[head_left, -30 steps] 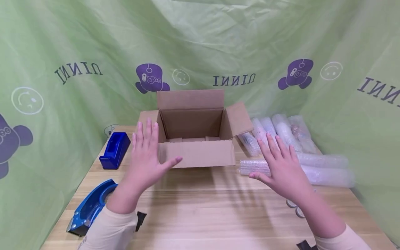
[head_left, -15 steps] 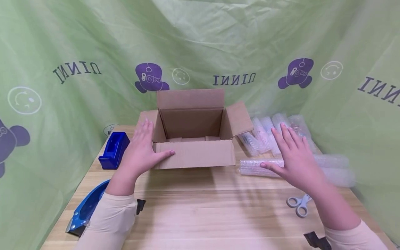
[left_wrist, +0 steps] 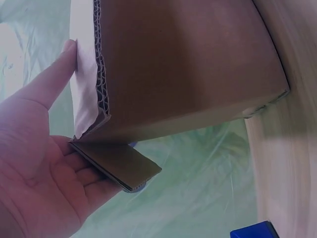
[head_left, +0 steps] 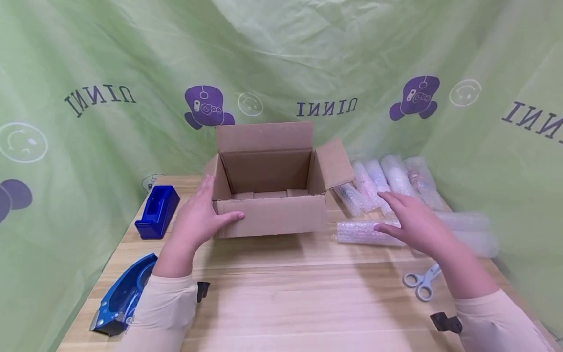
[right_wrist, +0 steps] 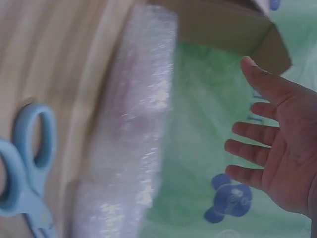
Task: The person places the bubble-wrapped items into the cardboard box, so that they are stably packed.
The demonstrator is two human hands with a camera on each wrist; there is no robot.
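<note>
Plainly, one box (head_left: 266, 171) stands at twelve o'clock on the table (head_left: 281, 303), its four flaps (head_left: 281, 215) unsealed; one blue tape holder (head_left: 156, 215) sits at ten, one curved blue dispenser (head_left: 119, 293) between eight and nine, one pair of scissors (head_left: 425, 280) near three; five rolls (head_left: 398, 176) fan out at two, with long rolls (head_left: 358, 232) lying crosswise just nearer, their count partly hidden; the left hand (head_left: 191, 222) touches the box at its eight o'clock corner, thumb against the front flap, fingers apart from it behind the left one; the right hand (head_left: 415, 222) hangs in the air by the long rolls, fingers and thumb apart; the box is brown corrugated cardboard, fluted at the cut edge; the rolls are glossy, dimpled bubble-wrap cylinders; the scissors have two rounded loops; the table shows pale wood grain; a wrinkled green cloth (head_left: 281, 58) hangs behind.
</note>
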